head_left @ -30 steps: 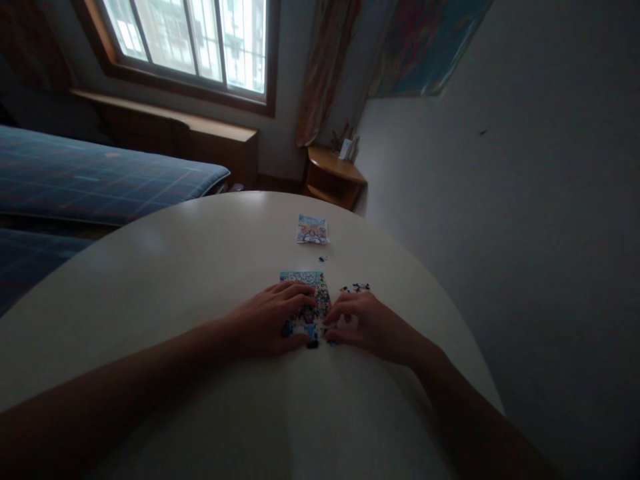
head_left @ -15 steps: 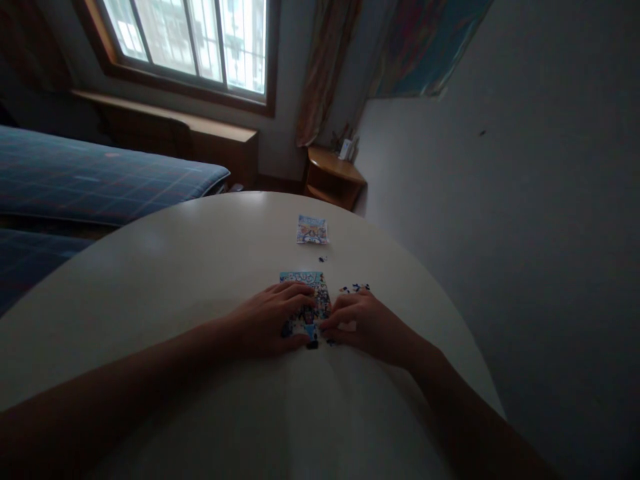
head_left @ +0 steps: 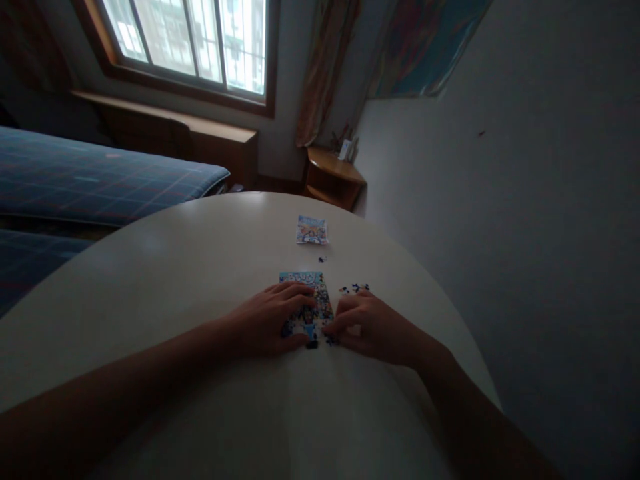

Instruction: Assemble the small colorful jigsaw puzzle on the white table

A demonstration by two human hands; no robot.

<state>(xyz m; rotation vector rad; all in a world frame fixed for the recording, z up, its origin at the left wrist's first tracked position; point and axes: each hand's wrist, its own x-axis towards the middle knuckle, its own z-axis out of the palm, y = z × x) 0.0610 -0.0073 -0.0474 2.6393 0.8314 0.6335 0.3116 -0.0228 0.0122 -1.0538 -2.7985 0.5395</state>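
Observation:
A small, colourful, partly built jigsaw puzzle [head_left: 313,297] lies on the round white table [head_left: 200,267]. My left hand [head_left: 270,320] rests flat on the puzzle's left side, fingers stretched over it. My right hand [head_left: 373,323] sits at the puzzle's right edge with curled fingers, its fingertips pressing at the lower right corner; whether a piece is in them is hidden. Several loose dark pieces [head_left: 354,289] lie just beyond my right hand, and two more [head_left: 320,343] lie at the puzzle's near edge.
A small printed picture card [head_left: 312,230] lies farther back on the table, with a stray piece [head_left: 322,259] near it. A bed with a blue checked cover [head_left: 90,177] stands left, a wooden corner shelf [head_left: 333,175] behind, a wall to the right.
My right hand's fingertips have shifted slightly along the puzzle's lower right edge. My left hand has stayed flat on the puzzle.

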